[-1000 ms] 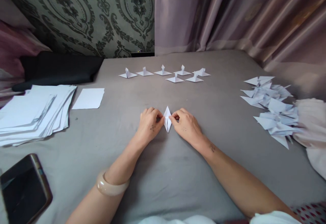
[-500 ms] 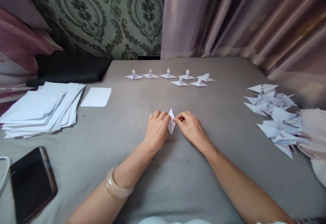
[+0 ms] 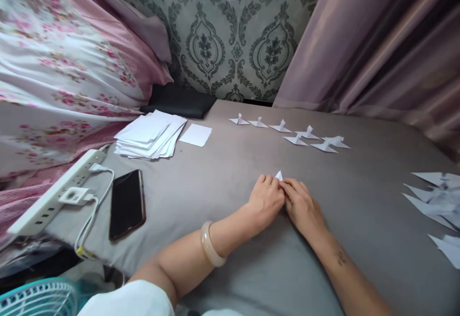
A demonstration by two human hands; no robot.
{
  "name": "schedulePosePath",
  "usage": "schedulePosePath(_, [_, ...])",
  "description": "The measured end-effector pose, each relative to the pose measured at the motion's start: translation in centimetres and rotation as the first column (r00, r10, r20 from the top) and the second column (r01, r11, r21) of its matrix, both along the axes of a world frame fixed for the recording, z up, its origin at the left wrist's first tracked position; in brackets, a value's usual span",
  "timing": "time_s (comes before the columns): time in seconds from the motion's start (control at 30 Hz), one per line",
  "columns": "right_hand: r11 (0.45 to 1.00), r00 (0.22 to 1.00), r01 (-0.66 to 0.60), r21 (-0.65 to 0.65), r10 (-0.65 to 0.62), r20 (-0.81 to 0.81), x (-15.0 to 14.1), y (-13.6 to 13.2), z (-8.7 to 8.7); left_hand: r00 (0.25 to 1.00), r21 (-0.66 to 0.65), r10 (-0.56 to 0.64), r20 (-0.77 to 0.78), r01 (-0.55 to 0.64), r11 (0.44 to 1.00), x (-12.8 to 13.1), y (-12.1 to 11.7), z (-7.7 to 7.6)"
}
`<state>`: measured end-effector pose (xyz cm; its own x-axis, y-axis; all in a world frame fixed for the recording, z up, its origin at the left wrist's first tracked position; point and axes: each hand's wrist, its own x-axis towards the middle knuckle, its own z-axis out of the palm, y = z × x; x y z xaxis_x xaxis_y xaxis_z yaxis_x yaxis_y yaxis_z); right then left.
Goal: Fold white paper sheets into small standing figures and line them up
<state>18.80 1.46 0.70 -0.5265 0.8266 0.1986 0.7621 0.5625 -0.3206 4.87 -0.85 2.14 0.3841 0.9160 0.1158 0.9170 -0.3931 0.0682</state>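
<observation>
A small piece of folded white paper lies on the grey cloth-covered surface, its pointed tip showing beyond my fingers. My left hand is closed on it from the left, fingers curled. From the right, my right hand presses its fingers against the same paper, close up to the left hand. Most of the paper is hidden beneath the fingers. Farther back stand several folded paper cranes in a loose row.
At the left are a stack of white paper, a single white sheet, a black phone and a power strip with cables. More folded white paper pieces pile at the right edge. A teal fan sits bottom left.
The view has swung left, bringing in the power strip and fan. My hands have come together over the folded paper, which showed nearly whole between them before.
</observation>
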Motion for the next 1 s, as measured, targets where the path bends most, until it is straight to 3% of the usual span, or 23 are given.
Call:
schedulePosePath(0.3, [0.987,0.997,-0.074,0.142,0.074,0.006,1.1,-1.0,-1.1,1.0,-0.068,0.003,0.005,-0.003,0.998,0.0,-1.1,0.2])
schedulePosePath(0.47, [0.993,0.995,-0.07,0.096,0.062,0.08,0.5,-0.8,-0.2,1.0,-0.078,-0.007,0.005,0.008,0.997,0.7,-1.6,-0.1])
schedulePosePath(0.63, [0.997,0.999,0.033,0.063,-0.036,0.04,-0.1,-0.5,0.0,0.983,-0.135,0.081,0.166,-0.058,0.989,-0.6,-0.3,0.2])
schedulePosePath(0.77, [0.993,0.99,0.109,0.05,-0.104,-0.091,0.2,-0.4,-0.9,0.894,-0.196,0.278,0.351,-0.22,0.956,-1.9,1.2,-0.2])
schedulePosePath(1.0, [0.997,0.967,0.071,0.024,-0.063,-0.249,0.6,-0.4,-1.7,0.691,-0.301,0.409,0.596,-0.28,0.912,-1.8,1.6,-1.4])
